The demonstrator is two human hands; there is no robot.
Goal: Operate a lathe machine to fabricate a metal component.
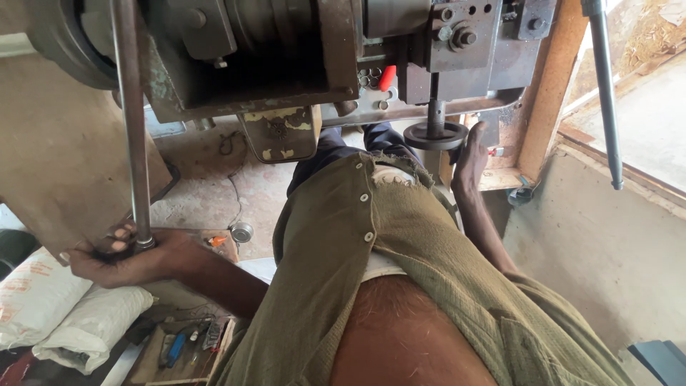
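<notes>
My left hand (125, 256) has a closed grip round the lower end of a long steel lever bar (132, 121) that runs up toward the machine (300, 57), a heavy grey lathe-like body overhead. Risk one: the fingers (118, 232) sit right at the bar's collar end, so I judge a slip off the bottom is likely if the bar jerks, and the bar could then swing into the brown board (57, 157) beside it.

My right hand (468, 161) rests against the rim of the small black handwheel (434, 134) on its vertical shaft; palm is on it, fingers mostly hidden, so I cannot tell whether that grip is closed or just pressing. Risk two: the loose olive shirt (400, 236) hangs close under the wheel and shaft, and could catch if they turn.

Pose: left arm stretched out low and wide, wrist bent up; right arm extended forward, hand upright at the wheel. Both arms spread, body leaning in, so my balance looks weak.

White sacks (43, 300) and a tray of tools (189, 339) lie on the floor below left.
</notes>
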